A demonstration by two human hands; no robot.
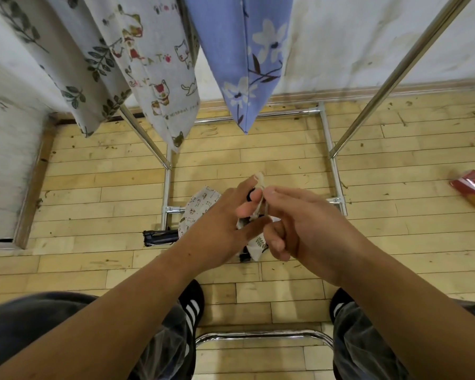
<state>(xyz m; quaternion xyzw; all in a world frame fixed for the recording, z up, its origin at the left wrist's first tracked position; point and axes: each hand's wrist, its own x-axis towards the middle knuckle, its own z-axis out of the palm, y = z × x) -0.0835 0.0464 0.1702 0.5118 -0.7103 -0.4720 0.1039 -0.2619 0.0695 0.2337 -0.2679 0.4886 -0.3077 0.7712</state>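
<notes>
While the left hand [225, 223] and right hand [302, 223] pinched it between curled fingers, the thin, soft white string [260, 197] ran up and down over the wood floor's [285, 152] middle.

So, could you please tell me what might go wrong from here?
The thin pale cord is only pinched between the left hand and right hand, so it may slip onto the cloth pile below. The chrome bar between the shoes could trip the person.
</notes>
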